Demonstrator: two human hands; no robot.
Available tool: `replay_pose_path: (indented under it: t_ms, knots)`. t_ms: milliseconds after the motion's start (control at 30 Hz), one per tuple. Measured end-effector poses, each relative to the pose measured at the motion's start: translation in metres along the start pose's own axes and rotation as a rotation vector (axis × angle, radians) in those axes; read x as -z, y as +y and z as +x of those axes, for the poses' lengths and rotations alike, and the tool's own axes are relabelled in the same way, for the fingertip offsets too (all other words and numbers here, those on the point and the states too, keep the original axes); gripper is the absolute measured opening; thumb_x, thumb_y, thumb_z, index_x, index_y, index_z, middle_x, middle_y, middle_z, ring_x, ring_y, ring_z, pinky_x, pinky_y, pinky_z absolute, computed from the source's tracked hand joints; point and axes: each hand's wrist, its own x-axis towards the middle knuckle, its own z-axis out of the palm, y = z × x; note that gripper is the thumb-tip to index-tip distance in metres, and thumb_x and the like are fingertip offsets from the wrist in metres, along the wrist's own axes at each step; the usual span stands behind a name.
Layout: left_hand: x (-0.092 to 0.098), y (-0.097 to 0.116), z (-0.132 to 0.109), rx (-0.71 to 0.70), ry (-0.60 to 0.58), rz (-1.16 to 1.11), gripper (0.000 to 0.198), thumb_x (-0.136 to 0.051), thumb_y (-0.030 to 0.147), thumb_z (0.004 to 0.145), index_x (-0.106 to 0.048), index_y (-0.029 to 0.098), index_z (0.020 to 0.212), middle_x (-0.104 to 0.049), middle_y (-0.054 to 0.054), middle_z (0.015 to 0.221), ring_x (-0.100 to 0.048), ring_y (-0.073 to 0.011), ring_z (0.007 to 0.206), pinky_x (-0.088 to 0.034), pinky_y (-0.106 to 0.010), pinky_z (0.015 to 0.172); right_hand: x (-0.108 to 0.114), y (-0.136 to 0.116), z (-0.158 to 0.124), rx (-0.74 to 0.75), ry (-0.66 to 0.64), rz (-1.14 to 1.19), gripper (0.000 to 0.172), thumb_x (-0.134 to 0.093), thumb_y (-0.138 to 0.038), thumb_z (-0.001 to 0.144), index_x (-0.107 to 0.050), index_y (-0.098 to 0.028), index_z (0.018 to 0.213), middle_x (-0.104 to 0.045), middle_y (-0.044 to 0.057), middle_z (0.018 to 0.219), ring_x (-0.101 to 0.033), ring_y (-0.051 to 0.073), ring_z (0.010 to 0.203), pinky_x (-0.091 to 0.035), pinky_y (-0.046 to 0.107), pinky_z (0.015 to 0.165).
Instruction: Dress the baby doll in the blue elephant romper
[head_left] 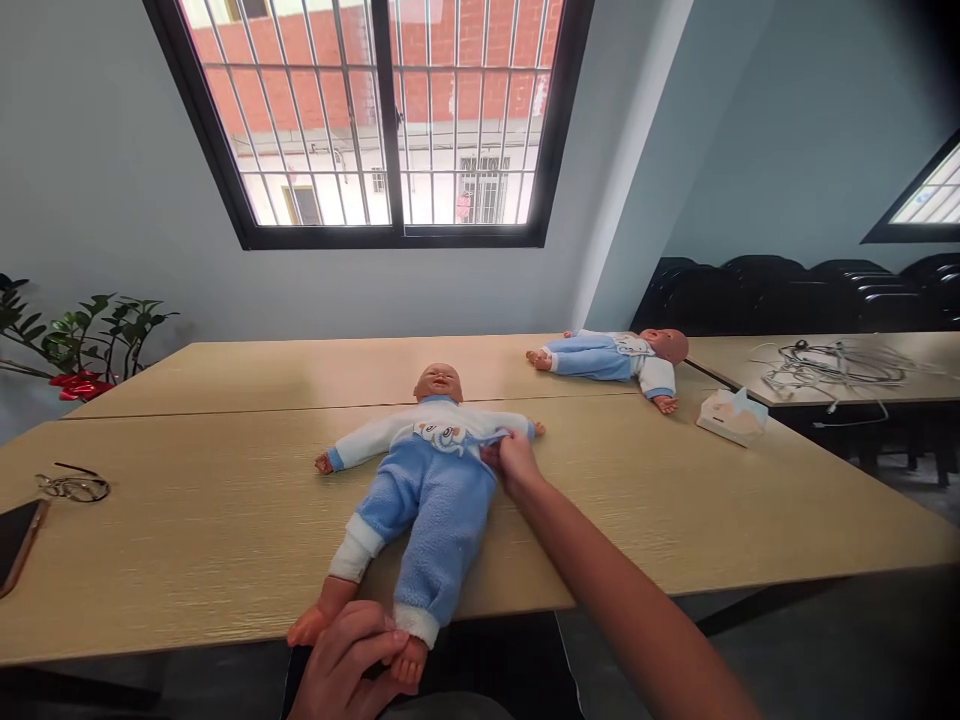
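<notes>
A baby doll point(427, 480) in a blue and white fleece suit lies on its back on the wooden table point(225, 520), its feet over the near edge. My left hand point(349, 665) is closed around one bare foot of the doll at the table's front. My right hand point(512, 460) reaches across and pinches the blue trousers' waistband at the doll's side, below the white top.
A second, similar doll point(615, 357) lies at the far right of the table. A tissue box point(731, 415) sits near it. Glasses point(73, 486) and a phone point(19, 540) lie at the left. Cables point(832, 365) cover another table; a plant point(82, 345) stands at left.
</notes>
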Motion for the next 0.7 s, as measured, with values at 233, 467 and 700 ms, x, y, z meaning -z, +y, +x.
replay_pose_path:
  t_ms: [233, 467, 700]
  knots:
    - [-0.009, 0.006, 0.004, 0.016, 0.061, -0.041, 0.010, -0.062, 0.026, 0.103, -0.069, 0.020, 0.106, -0.072, -0.006, 0.099, -0.073, -0.0160, 0.091, -0.065, -0.025, 0.079, 0.026, 0.039, -0.080, 0.198, -0.072, -0.114, 0.046, -0.067, -0.046, 0.086, -0.055, -0.023, 0.124, -0.070, 0.009, 0.116, -0.069, 0.026, 0.099, -0.058, 0.038, 0.087]
    - [0.003, 0.010, 0.009, 0.041, 0.129, -0.102, 0.006, -0.069, 0.027, 0.099, -0.069, 0.021, 0.101, -0.068, -0.005, 0.089, -0.070, -0.0185, 0.081, -0.064, -0.033, 0.070, 0.049, -0.003, -0.038, 0.438, -0.109, -0.576, 0.017, -0.056, -0.027, 0.081, -0.070, -0.018, 0.088, -0.070, 0.007, 0.085, -0.064, 0.027, 0.089, -0.051, 0.042, 0.092]
    - [0.002, 0.010, 0.002, -0.055, 0.035, -0.225, 0.010, -0.065, 0.024, 0.101, -0.070, 0.018, 0.106, -0.068, -0.004, 0.083, -0.069, -0.0168, 0.076, -0.064, -0.030, 0.067, 0.048, 0.014, -0.055, 0.500, 0.153, -0.543, 0.045, -0.056, -0.033, 0.087, -0.053, -0.015, 0.128, -0.056, 0.018, 0.128, -0.057, 0.030, 0.111, -0.047, 0.046, 0.104]
